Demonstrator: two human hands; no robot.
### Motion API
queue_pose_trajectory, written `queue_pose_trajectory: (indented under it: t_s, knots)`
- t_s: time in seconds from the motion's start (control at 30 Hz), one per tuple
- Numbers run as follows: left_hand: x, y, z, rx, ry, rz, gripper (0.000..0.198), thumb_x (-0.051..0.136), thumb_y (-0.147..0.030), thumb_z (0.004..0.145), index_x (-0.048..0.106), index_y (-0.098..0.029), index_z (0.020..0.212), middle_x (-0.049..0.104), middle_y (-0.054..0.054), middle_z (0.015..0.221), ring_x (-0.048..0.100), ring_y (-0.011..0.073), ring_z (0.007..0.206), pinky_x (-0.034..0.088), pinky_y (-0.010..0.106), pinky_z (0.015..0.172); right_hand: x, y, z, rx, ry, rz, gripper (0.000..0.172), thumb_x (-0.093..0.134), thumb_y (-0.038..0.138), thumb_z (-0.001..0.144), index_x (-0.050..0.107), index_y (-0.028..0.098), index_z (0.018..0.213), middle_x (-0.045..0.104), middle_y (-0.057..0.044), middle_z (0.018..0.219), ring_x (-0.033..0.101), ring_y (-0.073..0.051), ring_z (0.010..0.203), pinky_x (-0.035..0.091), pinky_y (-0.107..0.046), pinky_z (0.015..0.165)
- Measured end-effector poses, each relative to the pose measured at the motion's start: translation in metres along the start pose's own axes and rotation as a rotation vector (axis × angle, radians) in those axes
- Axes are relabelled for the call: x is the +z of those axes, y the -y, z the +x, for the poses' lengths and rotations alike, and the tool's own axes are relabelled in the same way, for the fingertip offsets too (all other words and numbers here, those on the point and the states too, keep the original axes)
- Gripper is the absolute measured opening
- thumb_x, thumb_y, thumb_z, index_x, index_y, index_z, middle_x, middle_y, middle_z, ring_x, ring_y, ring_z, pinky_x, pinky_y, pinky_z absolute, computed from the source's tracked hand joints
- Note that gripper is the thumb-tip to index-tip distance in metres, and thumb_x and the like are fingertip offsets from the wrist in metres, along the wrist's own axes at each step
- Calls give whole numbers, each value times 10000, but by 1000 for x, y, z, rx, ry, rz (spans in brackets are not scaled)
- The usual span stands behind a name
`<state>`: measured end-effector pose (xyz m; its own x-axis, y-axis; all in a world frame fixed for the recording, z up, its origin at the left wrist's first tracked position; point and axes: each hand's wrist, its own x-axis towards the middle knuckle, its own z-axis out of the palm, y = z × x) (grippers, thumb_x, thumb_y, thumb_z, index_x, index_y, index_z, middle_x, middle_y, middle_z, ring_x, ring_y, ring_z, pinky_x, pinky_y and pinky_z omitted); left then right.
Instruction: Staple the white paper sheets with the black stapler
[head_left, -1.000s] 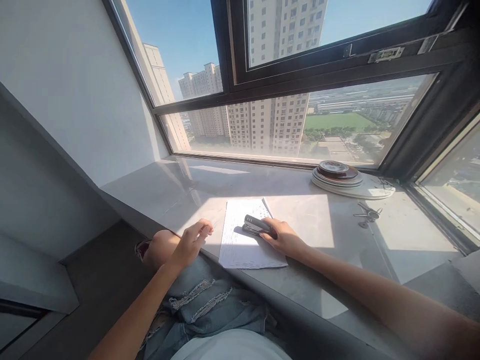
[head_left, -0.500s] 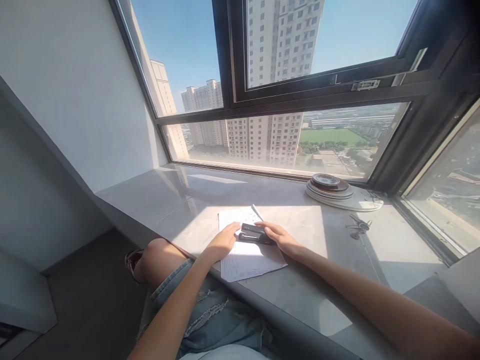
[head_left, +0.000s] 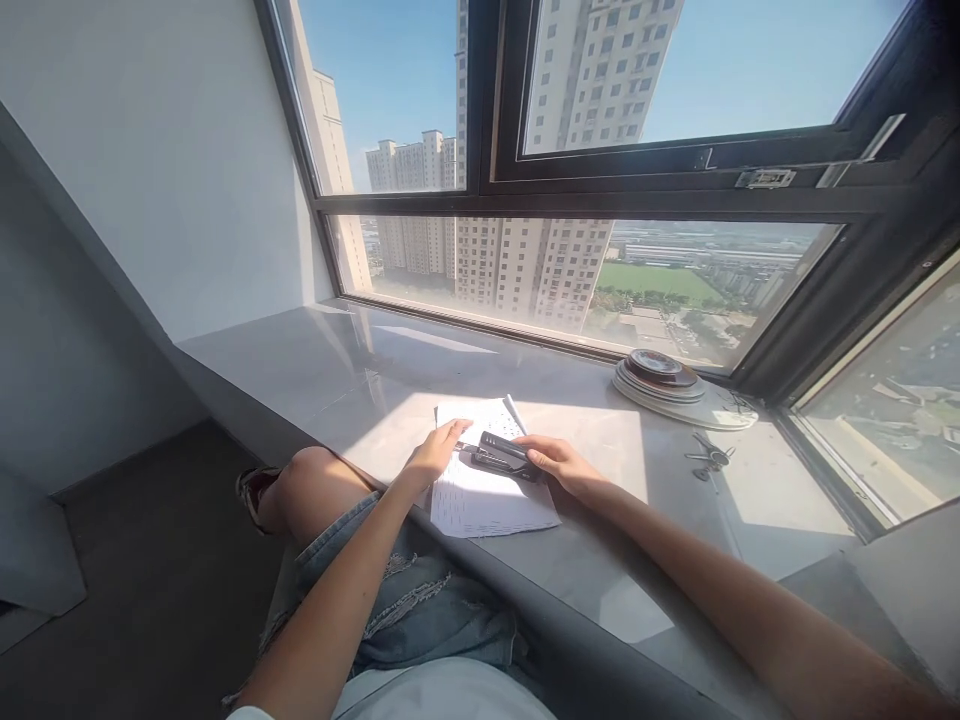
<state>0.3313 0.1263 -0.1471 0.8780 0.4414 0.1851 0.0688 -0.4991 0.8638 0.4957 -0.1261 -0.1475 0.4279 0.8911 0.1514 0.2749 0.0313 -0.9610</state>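
While the stapler (head_left: 507,449) is held by the right hand (head_left: 566,464) over paper (head_left: 487,512) near the sill's front edge (head_left: 559,580), its long axis is aimed at the left hand (head_left: 435,453), whose grip is unclear.

Head-worn camera, facing forward and down over windowsill (head_left: 405,365).

Stapler (head_left: 501,446) looks like smooth, slightly shiny plastic, the paper (head_left: 491,512) is pretty matt, the sill (head_left: 589,425) has that glossy stone-ish look, and the shorts (head_left: 442,632) are rough frayed denim.
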Motion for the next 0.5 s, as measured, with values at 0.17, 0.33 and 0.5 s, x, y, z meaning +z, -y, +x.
queue_pose_trajectory:
  t_s: [0.17,0.33,0.5]
  knots:
    - [-3,-10,-4,21,82,-11,532,359,-531,1124,736,-233,1352,701,101,1486,620,291,1390,455,398,1188,19,12,-1,-23,-23,-277,490,784,406,918,729,246,1378,781,-92,1312,751,-284,1147,611,-439,1018]
    - [10,-22,-10,48,-150,-180,380,432,-415,1098,743,-243,1230,736,111,1383,631,281,1375,440,420,1224,26,2,-7,-204,-296,-644,290,664,275,982,773,225,1246,823,-101,1101,788,-281,919,678,-433,824]
    - [36,-37,-14,-343,-146,-787,312,500,-457,1092,637,-234,1262,696,169,1421,714,270,1255,567,420,1120,18,-5,-13,-663,-268,-988,468,543,131,1050,629,209,1504,731,-135,1419,671,-319,1378,618,-519,1136]
